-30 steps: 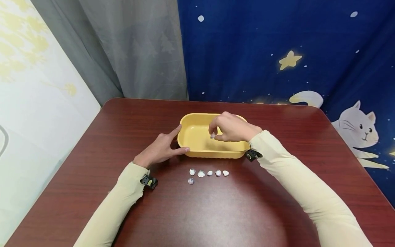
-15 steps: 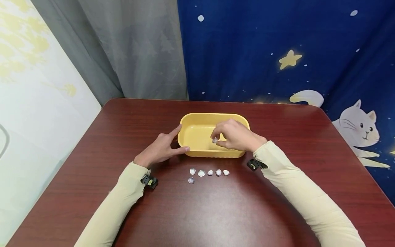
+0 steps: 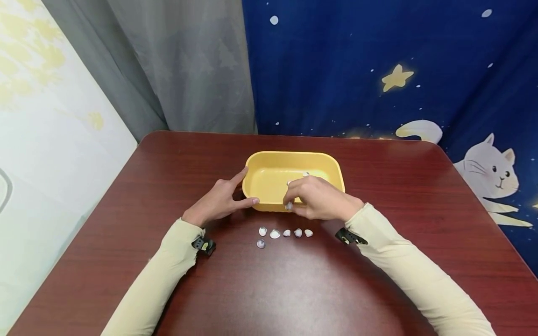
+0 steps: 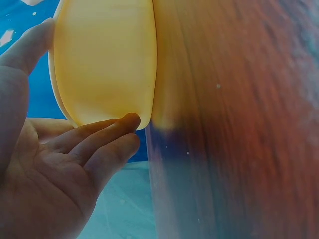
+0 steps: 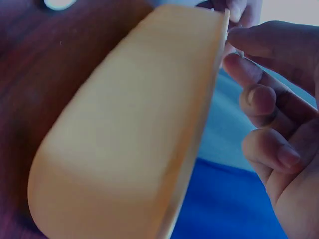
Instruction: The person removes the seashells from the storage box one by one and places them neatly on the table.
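A small pale seashell (image 3: 288, 205) is pinched between the thumb and fingers of my right hand (image 3: 315, 198), which is over the near rim of a yellow plastic basin (image 3: 269, 175). My left hand (image 3: 218, 200) rests against the basin's left end, its index finger along the side and thumb over the near-left rim. In the left wrist view, its fingers (image 4: 107, 137) touch the basin wall fairly straight. Inside the basin, other shells (image 3: 306, 174) show beside my right hand, which partly hides them.
In front of the basin, several shells (image 3: 275, 234) lie in a row on the dark red wooden table (image 3: 189, 158). One more shell (image 3: 261, 243) lies below the row's left end. Grey and blue curtains (image 3: 315, 70) hang behind the table.
My right hand has moved from inside the basin toward its near rim, carrying the pinched shell. Shells inside the basin have come into view behind it. My left hand stays where it was.
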Motion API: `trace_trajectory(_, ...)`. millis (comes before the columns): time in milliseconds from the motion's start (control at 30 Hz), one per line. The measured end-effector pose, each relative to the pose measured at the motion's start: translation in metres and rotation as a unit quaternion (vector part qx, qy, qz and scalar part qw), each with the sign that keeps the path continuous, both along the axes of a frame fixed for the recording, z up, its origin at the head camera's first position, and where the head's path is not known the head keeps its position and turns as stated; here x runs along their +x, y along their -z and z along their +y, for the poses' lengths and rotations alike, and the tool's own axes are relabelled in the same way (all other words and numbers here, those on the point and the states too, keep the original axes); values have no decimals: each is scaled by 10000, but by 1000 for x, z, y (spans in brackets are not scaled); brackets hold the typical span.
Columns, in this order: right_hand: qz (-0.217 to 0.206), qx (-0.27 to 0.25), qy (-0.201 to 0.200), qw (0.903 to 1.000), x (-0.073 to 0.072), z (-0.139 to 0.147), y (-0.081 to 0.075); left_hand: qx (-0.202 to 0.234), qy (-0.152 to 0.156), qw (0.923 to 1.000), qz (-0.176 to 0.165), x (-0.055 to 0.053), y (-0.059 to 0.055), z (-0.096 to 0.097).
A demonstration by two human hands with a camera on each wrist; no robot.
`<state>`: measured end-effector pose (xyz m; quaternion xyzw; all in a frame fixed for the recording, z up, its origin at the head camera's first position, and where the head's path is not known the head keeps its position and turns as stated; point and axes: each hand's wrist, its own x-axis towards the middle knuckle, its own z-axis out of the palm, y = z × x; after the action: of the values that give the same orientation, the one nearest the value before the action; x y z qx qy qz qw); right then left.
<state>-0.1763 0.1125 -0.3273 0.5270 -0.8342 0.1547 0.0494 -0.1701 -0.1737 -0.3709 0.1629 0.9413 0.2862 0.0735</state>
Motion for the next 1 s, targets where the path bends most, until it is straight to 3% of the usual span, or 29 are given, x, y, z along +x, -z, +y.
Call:
trace_trajectory(467,-87,420,-495,9979,23,-21,9,-80,13,10000,15,-1,-2,0)
trace_trajectory(1000,-455,1096,-766,9900,35,-41,29,23,45,10000,59,-2,0,-1)
